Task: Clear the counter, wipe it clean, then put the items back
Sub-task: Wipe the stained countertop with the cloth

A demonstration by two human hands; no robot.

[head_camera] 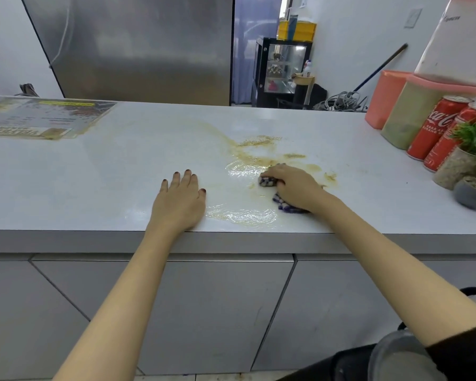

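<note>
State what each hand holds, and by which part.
Right hand grips the bunched purple-and-white cloth around its middle. Left hand holds nothing, flat on the counter.

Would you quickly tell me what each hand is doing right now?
Left hand: open, flat on the counter.
Right hand: gripping the purple-and-white cloth.

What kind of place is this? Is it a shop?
Probably a small café or snack shop: a menu-like sheet lies on the counter, cola cans stand at its right end, and a glass display case stands behind.
</note>
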